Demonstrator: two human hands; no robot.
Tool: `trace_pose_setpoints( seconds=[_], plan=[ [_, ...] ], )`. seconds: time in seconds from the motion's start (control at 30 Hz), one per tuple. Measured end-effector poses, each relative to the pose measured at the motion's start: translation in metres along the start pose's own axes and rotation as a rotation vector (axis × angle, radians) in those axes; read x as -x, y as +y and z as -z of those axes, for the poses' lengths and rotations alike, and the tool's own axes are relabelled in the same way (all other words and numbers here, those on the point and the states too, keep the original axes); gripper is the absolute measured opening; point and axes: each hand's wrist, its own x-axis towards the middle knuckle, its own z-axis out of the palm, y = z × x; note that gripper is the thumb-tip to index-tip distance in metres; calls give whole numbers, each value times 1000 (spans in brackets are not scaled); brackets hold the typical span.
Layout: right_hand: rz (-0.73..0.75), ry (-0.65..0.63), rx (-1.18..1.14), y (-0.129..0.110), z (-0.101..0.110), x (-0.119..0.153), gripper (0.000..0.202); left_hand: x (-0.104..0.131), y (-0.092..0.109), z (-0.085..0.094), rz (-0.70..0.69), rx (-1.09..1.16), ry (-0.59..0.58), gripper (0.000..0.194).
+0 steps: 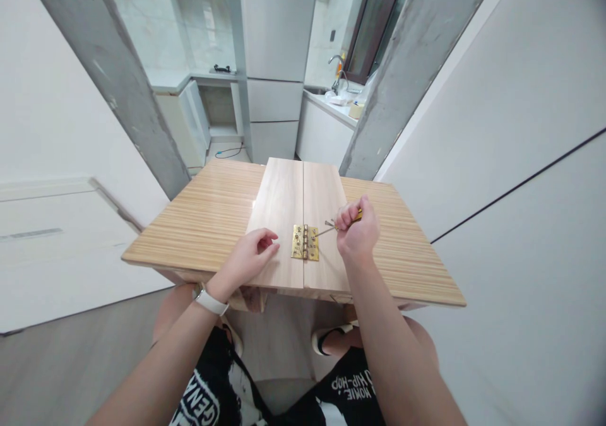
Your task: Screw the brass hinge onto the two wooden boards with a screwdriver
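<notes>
Brass hinge [298, 243] is at the centre of the frame, lying flat across the seam between the left board [277, 202] and the right board [324, 189], near their lower edge; both boards lie on the striped wooden table [199, 218]; my right hand [358, 229], right of centre, is curled tight round the screwdriver [360, 214], thumb uppermost, shaft slanting down and left to the hinge's right leaf; can't tell if the tip sits in a screw head; small metal bits [328, 223] poke out by my right fingers, screws by the look, too small to be sure; my left hand [253, 252], left of centre, has its fingers loosely bent, a gap between thumb and forefinger, nothing in it; it is over the left board, touching or just above, can't tell which. Handling, my guess: hinge small but dense, stiff in the leaves, free only about its barrel; polished face likely slick, so it could skate under a sideways push; best held by pressing the left leaf flat with fingertips, clear of the tip; boards look light and plain, firm yet soft enough to dent if the driver slips; steady them by the outer long edges, squeezing toward the seam; screwdriver best gripped by its handle, shaft more upright than this slant.
</notes>
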Motion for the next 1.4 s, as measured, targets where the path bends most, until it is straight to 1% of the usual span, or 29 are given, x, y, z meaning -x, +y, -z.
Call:
trace_pose_setpoints(
  seconds=[0.13, 0.37, 0.47, 0.57, 0.63, 0.73, 0.8, 0.9, 1.0, 1.07, 1.2, 1.27, 1.3, 1.33, 1.4],
  plan=[
    [-3, 14, -13, 5, 2, -1, 60, 2, -4, -3, -9, -35, 22, 23],
    [-27, 24, -19, 11, 6, -4, 57, 4, -10, -5, -15, -30, 28, 22],
    [-69, 0, 15, 10, 3, -8, 56, 4, -11, -7, -17, -33, 31, 22],
    [-137, -74, 44, 7, -2, -11, 50, 5, -10, -6, -8, -35, 28, 23],
    [-166, -109, 62, 7, -5, -12, 46, 3, -7, -4, 8, -28, 13, 23],
    [-169, -106, 74, 7, -7, -16, 44, -3, 1, 1, 23, 0, -37, 24],
    [-180, -106, 73, 8, -8, -19, 43, -12, 9, 3, 2, 4, -59, 24],
    [-203, -137, 77, 8, -8, -21, 43, -29, 23, 1, -76, 0, -73, 23],
    [-202, -203, 102, 8, -10, -20, 44, -47, 39, -6, -172, 38, -103, 22],
    [-211, -282, 132, 7, -11, -19, 45, -58, 49, -11, -208, 94, -135, 25],
    [-306, -528, 136, 3, -9, -25, 45, -73, 63, -24, -285, 248, -239, 38],
    [-374, -640, 130, 1, -6, -30, 47, -78, 67, -31, -307, 305, -278, 38],
    [-400, -675, 132, 1, -5, -32, 48, -80, 67, -35, -308, 334, -291, 36],
    [-413, -688, 138, 1, -5, -33, 49, -82, 68, -39, -304, 366, -299, 33],
    [-376, -649, 154, 1, -4, -33, 51, -84, 68, -46, -290, 421, -297, 25]
  ],
)
